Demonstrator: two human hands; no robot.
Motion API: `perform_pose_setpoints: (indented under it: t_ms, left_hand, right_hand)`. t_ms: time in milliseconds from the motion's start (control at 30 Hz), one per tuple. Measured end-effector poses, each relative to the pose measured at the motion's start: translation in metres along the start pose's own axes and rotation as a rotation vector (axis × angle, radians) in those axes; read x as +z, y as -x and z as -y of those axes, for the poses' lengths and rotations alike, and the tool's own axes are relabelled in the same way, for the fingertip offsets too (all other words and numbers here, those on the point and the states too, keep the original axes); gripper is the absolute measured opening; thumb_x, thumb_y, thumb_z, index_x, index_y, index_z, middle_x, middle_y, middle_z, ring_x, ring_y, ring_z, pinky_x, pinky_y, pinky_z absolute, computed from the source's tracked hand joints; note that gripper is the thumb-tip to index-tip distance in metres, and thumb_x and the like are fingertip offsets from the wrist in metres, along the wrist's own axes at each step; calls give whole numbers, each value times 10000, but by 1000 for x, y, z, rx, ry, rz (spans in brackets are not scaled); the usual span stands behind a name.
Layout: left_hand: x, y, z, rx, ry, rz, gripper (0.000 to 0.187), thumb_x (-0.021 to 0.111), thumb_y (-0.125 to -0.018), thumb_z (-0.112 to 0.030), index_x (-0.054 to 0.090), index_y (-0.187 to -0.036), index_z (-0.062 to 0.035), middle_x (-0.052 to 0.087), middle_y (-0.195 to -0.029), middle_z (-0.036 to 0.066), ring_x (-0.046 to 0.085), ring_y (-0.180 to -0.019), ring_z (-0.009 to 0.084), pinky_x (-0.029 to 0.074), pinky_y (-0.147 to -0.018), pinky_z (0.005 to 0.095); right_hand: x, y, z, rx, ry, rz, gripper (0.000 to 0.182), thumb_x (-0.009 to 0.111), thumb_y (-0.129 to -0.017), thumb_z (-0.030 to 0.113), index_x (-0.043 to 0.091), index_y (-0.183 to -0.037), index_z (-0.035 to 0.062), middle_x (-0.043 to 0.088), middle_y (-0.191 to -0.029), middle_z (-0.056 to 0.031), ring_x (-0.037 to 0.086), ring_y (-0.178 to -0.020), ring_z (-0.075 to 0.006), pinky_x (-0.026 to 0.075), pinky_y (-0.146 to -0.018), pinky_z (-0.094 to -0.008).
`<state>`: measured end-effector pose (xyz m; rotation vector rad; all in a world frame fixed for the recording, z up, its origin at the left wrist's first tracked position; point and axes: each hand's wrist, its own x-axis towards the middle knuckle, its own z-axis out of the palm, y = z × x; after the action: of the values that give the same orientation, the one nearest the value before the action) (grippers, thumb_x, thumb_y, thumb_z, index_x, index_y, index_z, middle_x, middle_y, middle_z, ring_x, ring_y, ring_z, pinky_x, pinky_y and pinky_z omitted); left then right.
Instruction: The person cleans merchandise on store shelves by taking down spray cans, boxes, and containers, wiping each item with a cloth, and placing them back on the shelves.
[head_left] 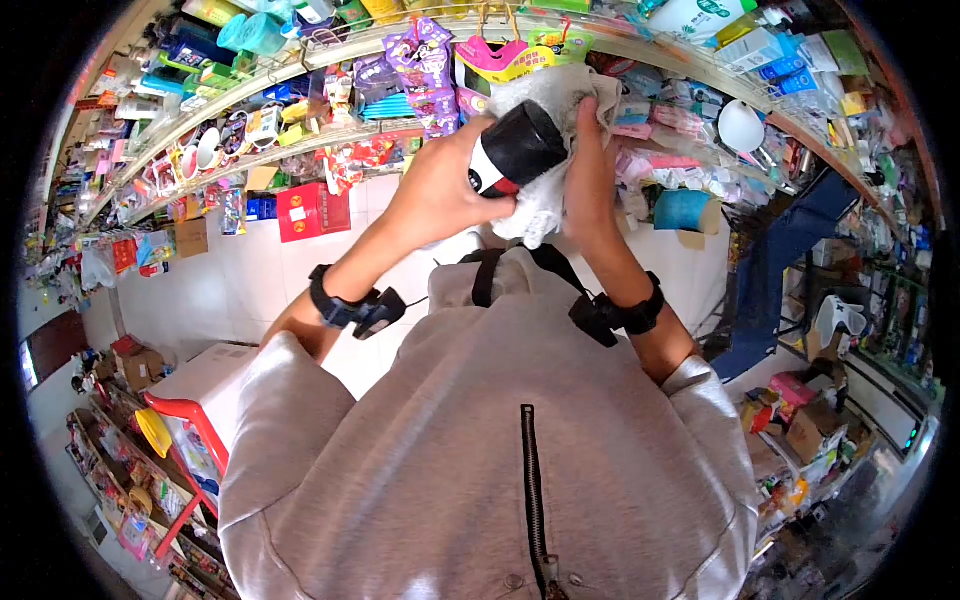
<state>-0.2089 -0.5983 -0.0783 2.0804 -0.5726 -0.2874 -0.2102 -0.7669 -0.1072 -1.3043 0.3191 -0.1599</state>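
My left hand (pixel 445 185) is closed around a black bottle (pixel 528 140) with a white and red band, held tilted in front of the shelves. A rumpled whitish cloth (pixel 545 208) lies behind and beside the bottle. My right hand (pixel 590 185) grips this cloth, thumb up, close to the bottle's right side. Part of the bottle's lower end is hidden by my left fingers. Black straps with small devices sit on both wrists.
Crowded shelves (pixel 270 75) curve across the front, with purple snack bags (pixel 420 60) hanging at the middle. Below stand a red box (pixel 312 212) and a blue cylinder (pixel 685 210). A dark blue frame (pixel 775 270) is at right, a red chair (pixel 195 425) at left.
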Motion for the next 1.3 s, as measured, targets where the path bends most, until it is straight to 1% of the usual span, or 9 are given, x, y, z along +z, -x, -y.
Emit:
perform_pose_setpoints:
  t_ms: [33,167,333,433,567,800,933,1067,1300]
  left_hand:
    - [1,-2,-1,-17,-277,-114,753,822,-603,-179,493,-1243,45,642,-1005,246,648,-878,427,525,-772,437]
    - [7,-2,-10,49,-521,-274,987,819,-580,-98,321,-1427,-2,628,-954,220,632,-815,393,522,-721,458]
    - [2,-7,-3,140,-766,-361,912,740,-558,-23,354,-1379,67,623,-1024,222,650,-857,350,535,-714,409]
    - [-7,-5,-12,-46,-346,-224,896,760,-579,-65,361,-1372,57,601,-1133,293,636,-941,439,524,-805,444]
    - [-15,-3,-1,-214,714,233,954,840,-658,-162,322,-1443,3,582,-1180,113,560,-1061,163,452,-926,305]
    - [-5,-3,17,-248,1565,542,843,748,-732,-65,279,-1433,-62,621,-1029,180,662,-915,276,545,-835,412]
    - [-5,-12,22,-375,1287,358,920,755,-729,-64,205,-1467,-92,605,-1105,212,665,-952,280,557,-812,394]
    - [-6,-23,28,-8,529,23,1179,823,-663,-141,26,-1529,-77,514,-1297,234,661,-987,341,515,-897,413]
    - [-12,-26,-16,76,-541,-456,1190,866,-556,-95,154,-1503,8,618,-864,220,626,-823,381,505,-721,436]
  right_hand:
    - [2,2,-3,126,-105,-32,696,481,-971,545,427,-1372,-22,540,-1301,-127,535,-1138,-221,382,-999,-339]
    - [9,8,2,278,-376,-95,568,501,-992,448,423,-1374,35,548,-1302,-79,565,-1153,-182,470,-956,-331]
    - [6,16,-4,153,-226,-99,639,544,-962,484,431,-1387,20,542,-1307,-106,524,-1177,-196,419,-981,-317]
    - [-1,13,3,141,-216,-56,597,563,-961,451,460,-1369,27,564,-1283,-95,545,-1142,-195,427,-969,-318]
    - [-21,-9,-3,141,-269,129,497,531,-982,382,491,-1339,39,596,-1260,-83,591,-1131,-196,465,-971,-325]
    - [-5,-19,7,253,-476,335,463,543,-969,386,531,-1290,52,671,-1114,-82,674,-939,-184,539,-815,-325]
    - [11,-18,0,164,-243,134,530,563,-967,400,505,-1305,-4,591,-1243,-112,555,-1127,-210,408,-964,-318]
    - [16,-7,19,8,-1,-62,520,564,-973,376,504,-1294,-29,608,-1195,-128,567,-1094,-222,414,-956,-331]
    - [13,5,21,-107,53,-107,482,564,-973,375,553,-1222,-38,634,-1133,-130,577,-1048,-212,423,-928,-316]
